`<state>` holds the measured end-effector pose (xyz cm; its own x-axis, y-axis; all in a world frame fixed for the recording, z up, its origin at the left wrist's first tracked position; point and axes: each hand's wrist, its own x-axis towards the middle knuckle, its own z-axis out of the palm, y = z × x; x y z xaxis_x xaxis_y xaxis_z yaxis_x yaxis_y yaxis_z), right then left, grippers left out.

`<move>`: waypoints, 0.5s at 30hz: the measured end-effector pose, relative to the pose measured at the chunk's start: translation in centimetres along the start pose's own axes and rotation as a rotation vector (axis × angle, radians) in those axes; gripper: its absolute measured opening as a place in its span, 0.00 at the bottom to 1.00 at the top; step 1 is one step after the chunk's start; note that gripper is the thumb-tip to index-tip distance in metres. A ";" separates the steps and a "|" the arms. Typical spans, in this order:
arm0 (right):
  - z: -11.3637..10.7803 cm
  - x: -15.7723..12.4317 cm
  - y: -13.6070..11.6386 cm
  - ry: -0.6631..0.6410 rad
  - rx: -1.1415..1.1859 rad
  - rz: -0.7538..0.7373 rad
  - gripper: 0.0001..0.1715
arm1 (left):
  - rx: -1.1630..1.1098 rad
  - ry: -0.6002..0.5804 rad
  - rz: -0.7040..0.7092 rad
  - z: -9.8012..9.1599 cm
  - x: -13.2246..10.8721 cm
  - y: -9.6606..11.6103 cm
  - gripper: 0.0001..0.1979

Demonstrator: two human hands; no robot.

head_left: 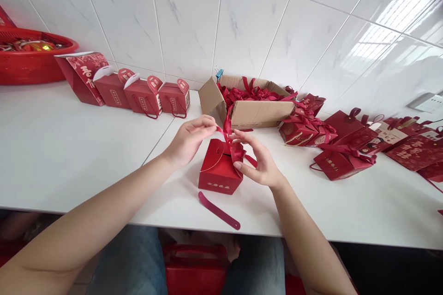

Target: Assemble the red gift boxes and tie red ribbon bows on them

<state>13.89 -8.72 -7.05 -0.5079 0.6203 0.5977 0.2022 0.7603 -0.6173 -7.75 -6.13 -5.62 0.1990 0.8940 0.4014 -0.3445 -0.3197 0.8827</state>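
Note:
A small red gift box [220,171] with gold lettering stands upright on the white table before me. A red ribbon [227,122] runs from its top up into the cardboard box [263,114] behind. My left hand [189,139] pinches the ribbon between thumb and fingertips, just above the gift box. At the box's right side is my right hand [258,159], thumb against the front edge and fingers apart, fingertips close to the ribbon. Whether those fingertips touch the ribbon is unclear. A flat dark red strip [219,210] with holed ends lies in front of the box.
Several red handled boxes [143,96] line the wall at left, beside a red plastic basket [32,71]. Ribbon-tied boxes [341,164] and gift bags [408,140] stand at right. Red ribbons fill the cardboard box, against the tiled wall. The table's front edge is near my legs.

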 end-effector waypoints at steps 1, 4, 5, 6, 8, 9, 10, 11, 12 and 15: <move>0.1 0.0 -0.1 0.007 -0.001 0.008 0.36 | -0.072 0.015 -0.010 -0.1 0.1 0.1 0.06; 0.2 0.0 -0.5 0.058 0.062 0.085 0.30 | -0.103 0.028 0.025 -0.1 0.0 0.4 0.05; 0.2 0.0 -0.6 0.089 0.108 0.133 0.27 | -0.039 0.008 0.059 0.1 -0.2 0.4 0.05; 0.2 0.0 -0.8 0.125 0.159 0.186 0.24 | 0.041 -0.023 0.094 0.3 -0.5 0.5 0.05; 0.0 0.0 -1.0 0.173 0.264 0.298 0.24 | 0.190 -0.099 0.147 0.9 -1.1 0.7 0.05; -0.1 0.0 -1.0 0.169 0.313 0.354 0.28 | 0.247 -0.131 0.160 1.2 -1.4 0.7 0.05; -0.2 0.0 -1.0 0.150 0.356 0.406 0.32 | 0.293 -0.154 0.164 1.4 -1.6 0.7 0.05; -0.3 0.0 -1.0 0.123 0.393 0.448 0.34 | 0.328 -0.171 0.161 1.6 -1.8 0.6 0.06; -0.4 0.0 -1.0 0.093 0.419 0.481 0.35 | 0.363 -0.187 0.152 1.7 -1.9 0.5 0.06; -0.6 0.1 -1.2 0.052 0.435 0.521 0.30 | 0.428 -0.253 0.130 1.6 -1.9 0.1 0.07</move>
<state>14.04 -9.48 -5.94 -0.3920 0.9015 0.1837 0.0487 0.2197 -0.9744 -6.67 -8.35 -5.86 0.4136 0.7515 0.5139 0.0151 -0.5700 0.8215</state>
